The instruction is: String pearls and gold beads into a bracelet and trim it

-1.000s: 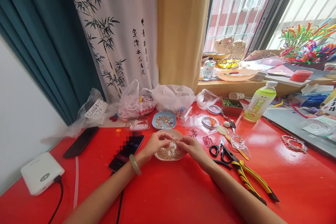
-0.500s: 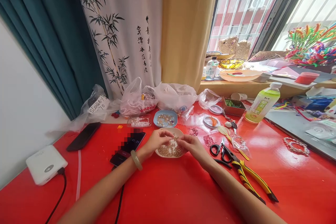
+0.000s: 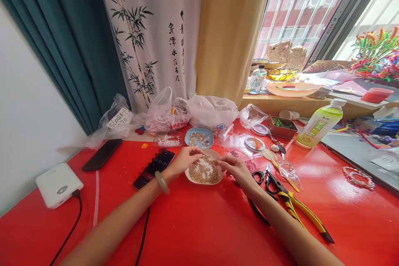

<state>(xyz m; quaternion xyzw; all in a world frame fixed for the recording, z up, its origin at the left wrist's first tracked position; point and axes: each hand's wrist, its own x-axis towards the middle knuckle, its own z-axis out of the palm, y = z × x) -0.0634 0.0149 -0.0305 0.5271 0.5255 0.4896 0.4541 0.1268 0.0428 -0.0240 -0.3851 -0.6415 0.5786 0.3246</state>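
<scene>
Red tabletop, read left to right: white power bank with a black cable plugged in; dark phone lying flat beyond it; then a second phone, screen lit with a timer, part of it pixelated. Behind the second phone, a clear box containing pale beads. Left hand, a pale bangle on its wrist, is over the left edge of an oval white dish; thumb and fingertips drawn together, but whether anything is pinched there cannot be told. Blue tray of mixed beads sits just behind the dish. Gold beads lie loose across the dish floor, between the two hands. Right hand is at the dish's right edge, thumb and index finger brought close; contents, if any, too small to make out. Right of it: small red beads scattered on the table, black-handled scissors, yellow-and-black pliers lying partly behind the right forearm, a bottle of yellow-green drink, and a beaded bracelet near the far right.
</scene>
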